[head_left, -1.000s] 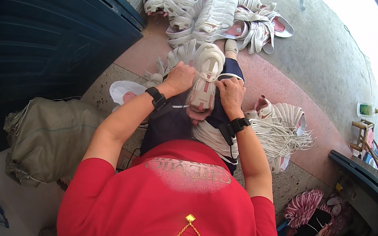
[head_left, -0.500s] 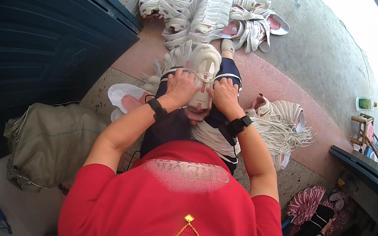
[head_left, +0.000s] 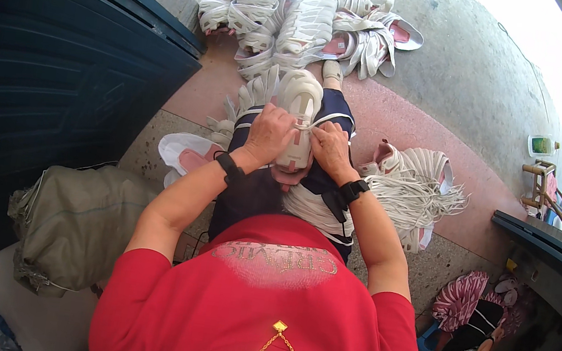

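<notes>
Shoelace (head_left: 330, 117) is pinched in both hands (head_left: 270, 133) near pink flooring (head_left: 412, 122), a dark-blue door (head_left: 76, 63) leftward.

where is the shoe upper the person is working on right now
In the head view, the white-and-pink shoe upper is just above centre, between the left hand and the right hand, with loose white laces to its right.

Hands (head_left: 271, 134) (head_left: 332, 148) now at lace (head_left: 303, 126) crossing, seemingly pinching
</notes>
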Demonstrator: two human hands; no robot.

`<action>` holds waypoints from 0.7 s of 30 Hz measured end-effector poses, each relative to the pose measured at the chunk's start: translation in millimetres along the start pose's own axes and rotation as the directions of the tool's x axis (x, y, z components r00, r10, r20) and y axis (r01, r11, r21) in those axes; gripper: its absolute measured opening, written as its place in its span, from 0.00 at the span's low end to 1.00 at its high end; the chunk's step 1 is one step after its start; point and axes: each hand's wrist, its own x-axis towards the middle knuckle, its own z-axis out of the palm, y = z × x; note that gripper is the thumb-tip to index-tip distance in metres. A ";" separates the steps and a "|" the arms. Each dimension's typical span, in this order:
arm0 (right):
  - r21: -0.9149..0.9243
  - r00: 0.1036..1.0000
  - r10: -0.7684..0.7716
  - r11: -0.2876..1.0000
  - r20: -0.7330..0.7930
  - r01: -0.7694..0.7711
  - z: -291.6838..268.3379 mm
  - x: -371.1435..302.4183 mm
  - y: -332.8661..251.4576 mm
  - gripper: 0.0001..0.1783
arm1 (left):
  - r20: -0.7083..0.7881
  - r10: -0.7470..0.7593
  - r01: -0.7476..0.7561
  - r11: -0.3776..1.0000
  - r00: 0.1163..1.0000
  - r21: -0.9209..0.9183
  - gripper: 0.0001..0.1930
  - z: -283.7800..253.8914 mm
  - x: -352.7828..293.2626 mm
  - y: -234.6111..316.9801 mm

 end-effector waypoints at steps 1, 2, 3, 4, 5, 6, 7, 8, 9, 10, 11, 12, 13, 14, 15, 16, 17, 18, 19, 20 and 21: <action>-0.004 1.000 -0.001 1.000 -0.014 0.000 0.8 -1.5 -0.9 0.07 | 0.082 0.026 -0.029 0.999 0.996 0.041 0.10 2.2 7.2 5.0; -0.005 1.000 -0.008 1.000 -0.030 0.007 1.4 -0.7 -1.8 0.07 | 0.162 0.047 -0.060 0.995 0.986 0.080 0.10 5.1 15.0 8.9; 0.005 0.999 -0.011 1.000 -0.046 0.011 1.7 -1.3 -2.9 0.06 | 0.242 0.065 -0.095 0.989 0.968 0.117 0.09 7.5 22.8 12.2; 0.015 0.998 -0.015 1.000 -0.065 0.016 2.6 -1.3 -3.6 0.06 | 0.331 0.053 -0.121 0.975 0.942 0.188 0.08 12.6 30.2 11.1; 0.024 0.996 -0.018 1.000 -0.083 0.020 3.0 -1.7 -3.9 0.06 | 0.314 0.079 -0.142 0.973 0.946 0.182 0.08 15.2 34.0 8.8; 0.052 0.994 -0.024 0.998 -0.105 0.030 3.1 -1.7 -3.7 0.05 | 0.297 0.105 -0.162 0.971 0.949 0.177 0.07 17.5 36.6 6.8; 0.059 0.992 -0.043 0.997 -0.119 0.050 4.8 -1.9 -4.1 0.05 | 0.282 0.130 -0.184 0.967 0.950 0.174 0.07 20.0 38.5 2.8; 0.064 0.989 -0.061 0.996 -0.132 0.070 6.0 -2.8 -4.4 0.06 | 0.231 0.112 -0.149 0.978 0.966 0.147 0.07 20.7 38.9 -2.5; 0.044 0.987 -0.095 0.994 -0.133 0.101 7.2 -3.9 -4.9 0.06 | 0.180 0.091 -0.113 0.987 0.980 0.118 0.07 20.0 37.9 -8.8; -0.015 0.986 -0.132 0.991 -0.102 0.131 7.3 -4.1 -6.9 0.07 | 0.192 0.029 -0.038 0.998 0.981 0.046 0.07 17.0 39.6 -10.2; -0.075 0.983 -0.170 0.984 -0.071 0.164 6.7 -3.7 -8.0 0.07 | 0.202 -0.031 0.037 0.999 0.979 -0.026 0.08 14.4 42.6 -11.4; -0.174 0.979 -0.205 0.964 -0.007 0.201 4.6 -0.5 -6.5 0.08 | 0.283 -0.117 0.160 0.978 0.952 -0.131 0.08 11.8 47.7 -13.5; -0.260 0.972 -0.229 0.937 0.044 0.232 -2.2 4.7 -9.7 0.08 | 0.361 -0.192 0.285 0.932 0.912 -0.223 0.09 7.8 52.7 -15.4; -0.338 0.963 -0.251 0.902 0.098 0.269 -9.6 9.6 -15.8 0.08 | 0.356 -0.212 0.333 0.885 0.910 -0.324 0.10 8.7 52.4 -21.1; -0.344 0.951 -0.295 0.886 0.094 0.309 -9.9 10.7 -17.4 0.07 | 0.388 -0.255 0.423 0.788 0.886 -0.448 0.10 12.4 51.7 -24.2; -0.356 0.936 -0.341 0.867 0.088 0.350 -11.8 14.6 -17.1 0.07 | 0.420 -0.286 0.494 0.666 0.861 -0.559 0.11 14.6 55.2 -24.4; -0.280 0.941 -0.338 0.902 0.016 0.329 -14.6 15.2 -17.4 0.05 | 0.447 -0.300 0.533 0.582 0.843 -0.614 0.11 16.0 58.2 -25.1; -0.198 0.942 -0.332 0.928 -0.058 0.315 -17.4 14.9 -17.9 0.04 | 0.474 -0.312 0.567 0.492 0.823 -0.661 0.11 17.5 60.9 -25.4; -0.119 0.940 -0.313 0.947 -0.133 0.299 -20.9 13.5 -15.1 0.03 | 0.498 -0.307 0.585 0.460 0.811 -0.668 0.11 17.8 66.6 -18.8; 0.000 0.942 -0.238 0.970 -0.238 0.245 -31.0 15.7 -25.2 0.03 | 0.519 -0.313 0.606 0.425 0.795 -0.672 0.11 16.7 69.1 -15.8; 0.131 0.935 -0.152 0.970 -0.320 0.203 -48.3 19.8 -27.8 0.03 | 0.531 -0.304 0.611 0.450 0.791 -0.651 0.11 16.0 75.2 -13.3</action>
